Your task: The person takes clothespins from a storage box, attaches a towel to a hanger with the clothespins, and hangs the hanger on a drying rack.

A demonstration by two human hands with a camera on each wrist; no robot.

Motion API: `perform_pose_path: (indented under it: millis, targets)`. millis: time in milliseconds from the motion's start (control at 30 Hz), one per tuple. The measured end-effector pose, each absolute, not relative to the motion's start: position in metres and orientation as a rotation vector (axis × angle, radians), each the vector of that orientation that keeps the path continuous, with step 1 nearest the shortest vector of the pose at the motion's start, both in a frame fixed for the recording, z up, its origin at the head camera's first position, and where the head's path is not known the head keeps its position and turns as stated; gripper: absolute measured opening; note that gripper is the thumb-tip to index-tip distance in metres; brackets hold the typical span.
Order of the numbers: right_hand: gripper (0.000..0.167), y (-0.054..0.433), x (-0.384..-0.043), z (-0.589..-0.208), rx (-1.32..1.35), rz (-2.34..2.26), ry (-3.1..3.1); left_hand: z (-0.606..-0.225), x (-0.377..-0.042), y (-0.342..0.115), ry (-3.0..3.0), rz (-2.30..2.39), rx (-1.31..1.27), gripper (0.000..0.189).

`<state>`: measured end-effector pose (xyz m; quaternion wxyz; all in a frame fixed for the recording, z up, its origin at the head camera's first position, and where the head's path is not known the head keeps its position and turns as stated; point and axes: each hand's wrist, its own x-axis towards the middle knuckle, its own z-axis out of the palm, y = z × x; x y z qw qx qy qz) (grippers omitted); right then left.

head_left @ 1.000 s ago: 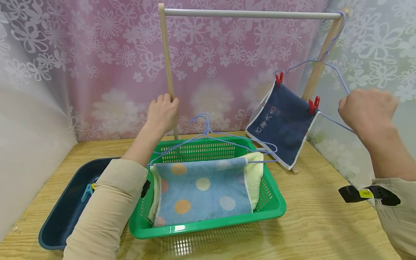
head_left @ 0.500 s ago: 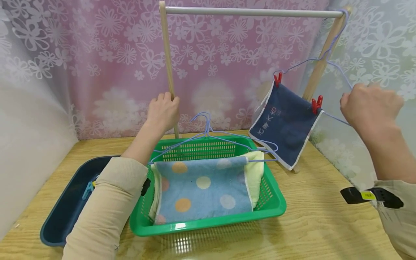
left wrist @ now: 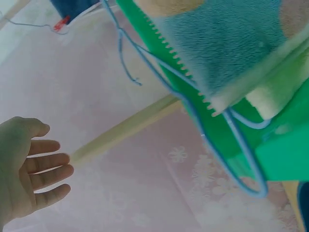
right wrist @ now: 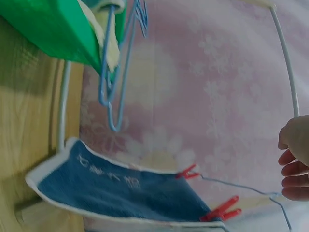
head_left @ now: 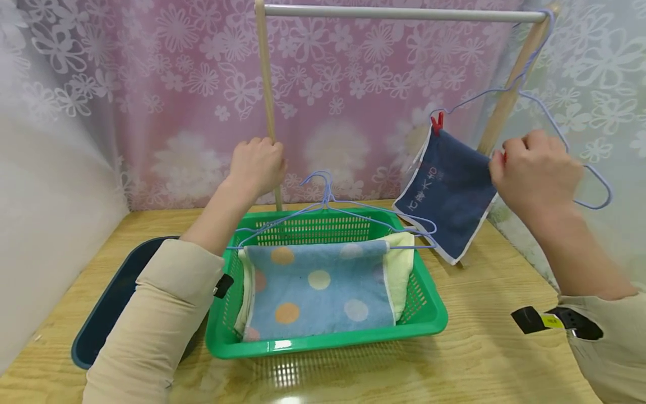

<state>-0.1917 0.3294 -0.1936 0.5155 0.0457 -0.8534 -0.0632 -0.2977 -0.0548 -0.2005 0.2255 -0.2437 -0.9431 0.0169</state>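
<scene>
We see the left hand [head_left: 258, 166] beside the left post [head_left: 267, 84], its grip relaxed and empty. The right hand [head_left: 540, 174], loosely curled and empty, hangs near the navy cloth [head_left: 449, 188].

Two red clips [right wrist: 219, 211], one navy cloth [head_left: 451, 188], one basket [head_left: 328, 339], one tub [head_left: 108, 311] show.

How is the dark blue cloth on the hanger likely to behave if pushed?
The dark blue cloth is probably floppy: its edges curve in the right wrist view. It looks light for its size, held by just two red clips on a thin hanger. A push would likely make it swing, since the hanger hooks over the rail.
</scene>
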Motion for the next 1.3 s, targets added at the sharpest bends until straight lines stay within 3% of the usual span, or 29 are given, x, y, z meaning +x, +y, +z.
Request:
perform_pose_path:
  millis: [367, 500, 700, 867, 1300]
  targets:
    - [0.022, 0.292, -0.206, -0.217, 0.337, -0.004, -2.596, -0.192, -0.251, -0.068, -2.667, 0.083, -0.912, 0.024]
    - [0.023, 0.285, -0.212, -0.227, 0.431, -0.016, -2.679, -0.206, -0.232, -0.081, -2.702, 0.110, -1.009, 0.018]
    - [0.025, 0.277, -0.221, -0.241, 0.483, -0.002, -2.801, -0.239, -0.203, -0.104, -2.683, 0.068, -1.143, 0.028]
    - [0.025, 0.273, -0.228, -0.249, 0.562, 0.035, -2.887, -0.264, -0.184, -0.125, -2.685, 0.051, -1.176, 0.022]
    - [0.032, 0.261, -0.236, -0.267, 0.642, -0.090, -3.011, -0.295, -0.172, -0.159, -2.591, 0.000, -1.213, 0.018]
